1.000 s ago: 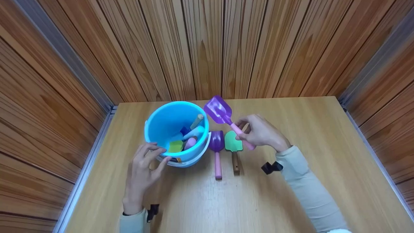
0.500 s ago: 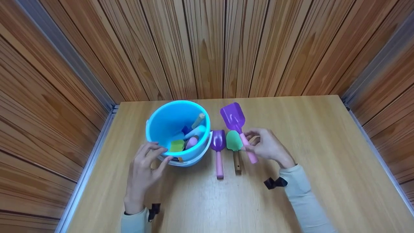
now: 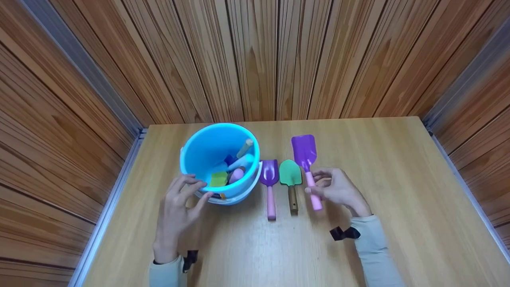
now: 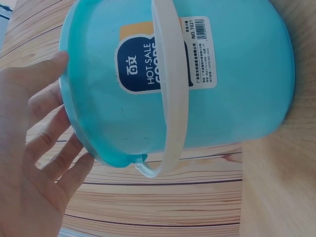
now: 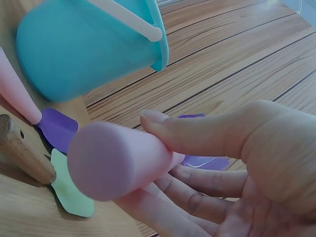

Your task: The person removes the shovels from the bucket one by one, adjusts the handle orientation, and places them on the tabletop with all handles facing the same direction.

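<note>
A blue bucket [image 3: 220, 131] with a white handle [image 4: 173, 98] stands on the table's left half. My left hand [image 3: 177, 213] holds its near-left rim, thumb outside and fingertips at the edge. My right hand [image 3: 338, 189] pinches the pink handle of a purple toy shovel [image 3: 304, 149], blade pointing away from me. In the right wrist view the pink handle end [image 5: 101, 160] faces the camera between thumb and fingers. Left of it lie a green toy spade [image 3: 290, 172] with a brown handle and another purple shovel [image 3: 269, 171] with a pink handle.
Inside the bucket are a yellow-green block [image 3: 218, 179], a pink rounded piece [image 3: 236, 175], a light-blue piece [image 3: 241, 161] and a beige handle [image 3: 244, 148]. A wood-panelled wall [image 3: 259, 59] rises behind the wooden table [image 3: 255, 255], with more panelling at both sides.
My right hand has carried the purple shovel right and toward me, from beside the bucket to right of the green spade, turning it straighter. The left hand stays at the rim.
</note>
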Demonstrator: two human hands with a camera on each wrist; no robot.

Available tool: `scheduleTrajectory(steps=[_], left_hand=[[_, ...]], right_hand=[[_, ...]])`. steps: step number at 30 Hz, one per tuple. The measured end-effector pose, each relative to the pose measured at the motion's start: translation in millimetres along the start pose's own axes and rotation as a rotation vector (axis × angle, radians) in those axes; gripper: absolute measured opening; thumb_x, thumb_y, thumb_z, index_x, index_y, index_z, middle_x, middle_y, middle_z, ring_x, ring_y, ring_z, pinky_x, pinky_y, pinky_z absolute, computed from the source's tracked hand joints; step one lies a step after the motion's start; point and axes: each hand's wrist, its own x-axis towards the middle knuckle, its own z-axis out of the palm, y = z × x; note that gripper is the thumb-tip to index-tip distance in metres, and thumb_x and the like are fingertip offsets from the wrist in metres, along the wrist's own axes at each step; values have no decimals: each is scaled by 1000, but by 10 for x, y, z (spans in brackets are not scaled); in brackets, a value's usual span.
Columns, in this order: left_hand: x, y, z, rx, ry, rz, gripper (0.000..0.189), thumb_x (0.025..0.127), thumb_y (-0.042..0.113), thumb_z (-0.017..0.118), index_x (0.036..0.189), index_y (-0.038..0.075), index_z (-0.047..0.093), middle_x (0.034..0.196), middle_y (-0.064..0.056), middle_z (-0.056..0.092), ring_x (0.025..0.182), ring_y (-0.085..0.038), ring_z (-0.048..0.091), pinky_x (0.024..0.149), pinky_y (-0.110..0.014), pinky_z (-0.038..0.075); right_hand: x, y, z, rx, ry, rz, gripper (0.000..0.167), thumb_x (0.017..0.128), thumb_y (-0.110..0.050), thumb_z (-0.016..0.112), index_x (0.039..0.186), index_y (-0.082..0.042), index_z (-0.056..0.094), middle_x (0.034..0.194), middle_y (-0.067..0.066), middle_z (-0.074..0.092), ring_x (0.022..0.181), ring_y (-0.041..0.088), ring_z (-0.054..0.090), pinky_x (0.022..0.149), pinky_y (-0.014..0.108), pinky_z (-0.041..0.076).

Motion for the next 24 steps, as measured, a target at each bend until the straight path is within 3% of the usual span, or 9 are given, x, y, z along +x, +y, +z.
scheduleTrajectory(steps=[4,11,15,24], left_hand=[[7,2,-1,13,1,2,31,88,26,91,115,16,83,120,1,73,123,-19,67,104,-33,58],[-4,0,11,-2,6,2,31,86,23,92,116,16,83,119,-2,73,121,-21,67,98,-41,63],[-12,11,18,2,3,-3,32,87,25,91,117,16,83,118,-6,74,122,-16,66,100,-37,62],[-14,-2,4,-13,9,1,32,87,24,91,117,17,82,120,1,73,120,-19,66,100,-32,61]], right_hand=[[-2,41,8,10,-5,12,61,91,-17,87,140,6,60,123,22,68,97,24,72,83,34,63],[2,104,34,44,-35,57,63,90,-16,86,142,8,58,123,21,67,95,23,71,82,33,61],[4,126,30,36,-36,77,62,91,-16,86,142,8,57,121,19,67,95,23,72,83,34,62],[71,237,80,-39,-16,131,63,91,-20,86,141,8,58,122,19,67,99,25,70,83,35,61]])
